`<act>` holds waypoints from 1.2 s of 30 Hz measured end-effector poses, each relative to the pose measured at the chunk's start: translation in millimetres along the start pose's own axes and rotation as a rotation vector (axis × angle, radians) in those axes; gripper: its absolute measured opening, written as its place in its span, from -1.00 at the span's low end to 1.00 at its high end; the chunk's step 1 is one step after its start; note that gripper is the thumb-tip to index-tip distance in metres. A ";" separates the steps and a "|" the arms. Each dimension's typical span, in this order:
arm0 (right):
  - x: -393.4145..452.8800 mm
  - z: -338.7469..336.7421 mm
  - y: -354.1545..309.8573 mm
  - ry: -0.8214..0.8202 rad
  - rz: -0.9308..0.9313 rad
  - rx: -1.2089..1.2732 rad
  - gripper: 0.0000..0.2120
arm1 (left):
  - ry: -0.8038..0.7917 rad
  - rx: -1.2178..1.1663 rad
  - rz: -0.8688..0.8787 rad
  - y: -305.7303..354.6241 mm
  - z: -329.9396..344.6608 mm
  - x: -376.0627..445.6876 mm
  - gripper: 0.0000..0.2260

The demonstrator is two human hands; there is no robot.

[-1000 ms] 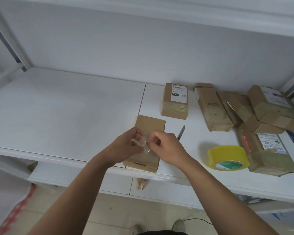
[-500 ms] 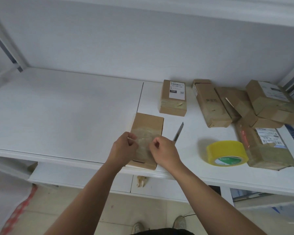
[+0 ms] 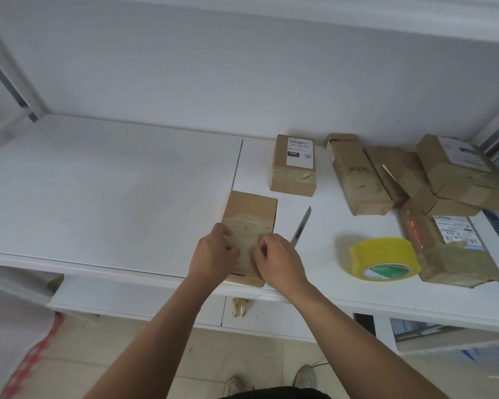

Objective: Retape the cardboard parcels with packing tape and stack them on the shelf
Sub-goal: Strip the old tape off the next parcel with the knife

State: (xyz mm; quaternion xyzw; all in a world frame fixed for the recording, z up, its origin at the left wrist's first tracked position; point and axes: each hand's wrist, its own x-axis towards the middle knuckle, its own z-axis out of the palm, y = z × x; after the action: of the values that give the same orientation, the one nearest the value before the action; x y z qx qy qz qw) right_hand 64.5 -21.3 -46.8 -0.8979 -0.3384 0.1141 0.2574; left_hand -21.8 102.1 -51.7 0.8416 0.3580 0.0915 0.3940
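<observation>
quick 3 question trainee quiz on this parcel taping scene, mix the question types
1. True or false: the yellow tape roll lies flat on the shelf, to the right of both hands.
2. Which parcel do the left hand and right hand touch?
A. the labelled parcel
B. the front parcel
C. neither
3. Fill in: the blade lies just right of the ____ parcel.

Key: 1 true; 2 B; 3 front

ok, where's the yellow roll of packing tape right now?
Head view, right side: the yellow roll of packing tape lies flat near the white shelf's front edge, between the utility knife blade and a labelled cardboard parcel.
</observation>
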 end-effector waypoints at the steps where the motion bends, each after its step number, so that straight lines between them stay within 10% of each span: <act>1: 0.6 0.1 0.1 0.000 -0.001 -0.003 -0.77 | 0.002 0.002 0.001 -0.2 0.2 0.1 -0.77; 9: 1.6 -0.3 0.6 -0.007 -0.013 -0.032 -0.75 | 0.055 0.081 0.121 -12.1 8.8 1.1 -0.83; 17: 3.9 2.1 4.0 -0.027 0.015 0.004 -0.78 | 0.302 0.362 0.688 -41.6 33.9 -18.5 -0.87; 36: 8.9 10.1 10.4 0.004 -0.024 0.020 -0.87 | 0.336 0.590 0.773 -59.2 31.0 -23.8 -0.62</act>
State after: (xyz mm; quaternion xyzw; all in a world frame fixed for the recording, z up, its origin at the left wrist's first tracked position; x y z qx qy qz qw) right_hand 73.0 -18.2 -61.2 -0.8913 -0.3474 0.1125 0.2686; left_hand -57.0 93.1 -112.7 0.9615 0.0898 0.2595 0.0141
